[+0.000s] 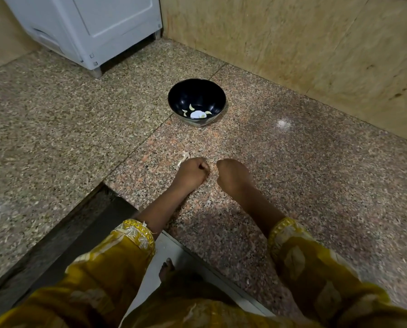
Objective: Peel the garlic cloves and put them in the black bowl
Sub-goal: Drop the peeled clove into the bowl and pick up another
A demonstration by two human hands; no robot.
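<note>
A black bowl stands on the granite counter, with a few pale peeled garlic cloves at its bottom. My left hand rests on the counter a short way in front of the bowl. Its fingers are curled into a fist with the thumb against the forefinger, and nothing shows inside it. A thin scrap of garlic skin lies just beyond its knuckles. My right hand is beside the left one, back upward, its fingers bent down out of sight.
A white appliance stands at the back left. A beige stone wall runs behind and to the right of the bowl. The counter's edge steps down at the left front, near my yellow sleeves.
</note>
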